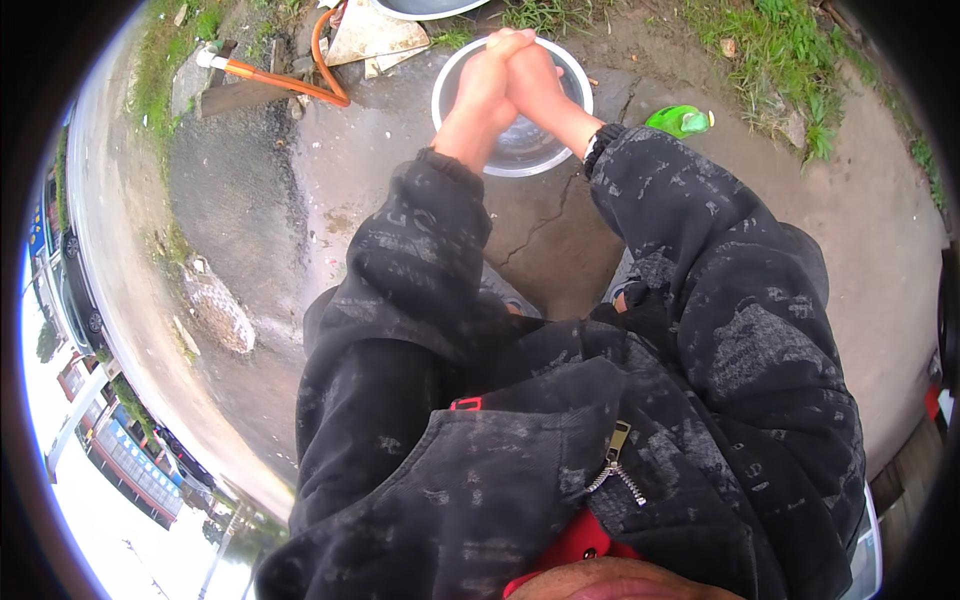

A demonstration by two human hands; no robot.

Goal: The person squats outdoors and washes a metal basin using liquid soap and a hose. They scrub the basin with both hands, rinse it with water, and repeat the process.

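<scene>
My two hands are clasped together over a round metal basin [529,161] on the concrete ground. My left hand [480,88] comes from the left, with fingers folded over the top of my right hand [531,75]. The palms are pressed against each other, and the right fingers are mostly hidden. No tool or other object shows between them. Behind the hands I see the basin's shiny inside; how much water it holds is hard to tell. A green plastic bottle [670,120] lies on its side to the right of the basin.
An orange hose [281,81] with a white end lies over a wooden board [236,97] at the left. Broken slabs [375,34] and a second metal basin [431,9] are at the top. Grass [780,67] grows at right; a rough stone lump [217,304] sits left.
</scene>
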